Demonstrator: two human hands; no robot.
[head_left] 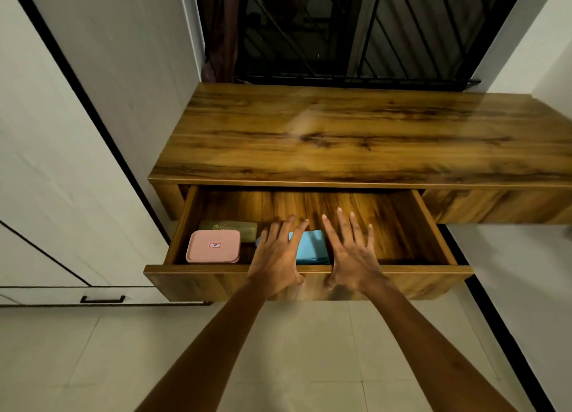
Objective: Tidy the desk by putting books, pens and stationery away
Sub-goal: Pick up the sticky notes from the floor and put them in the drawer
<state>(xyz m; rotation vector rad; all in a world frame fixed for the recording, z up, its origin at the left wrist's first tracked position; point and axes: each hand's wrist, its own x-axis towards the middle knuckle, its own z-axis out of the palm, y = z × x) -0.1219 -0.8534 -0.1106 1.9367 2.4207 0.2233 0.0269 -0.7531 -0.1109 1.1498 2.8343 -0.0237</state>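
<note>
Drawer (235,283), lower centre of frame, stands open. Left hand (278,254) and right hand (351,250) hover over its front edge, fingers spread, holding nothing. Blue book (311,247) lies inside between them, beside pink box (213,246). Step in hand appears to be stowing completed; next move: push drawer closed evenly.

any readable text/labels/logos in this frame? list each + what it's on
None can be read.
Pink box: small red-framed sticker on its lid with a blue mark, too small to read.
Olive-green case behind it: faint gold emblem and lettering, blurred.
Blue book: no print visible.
</note>
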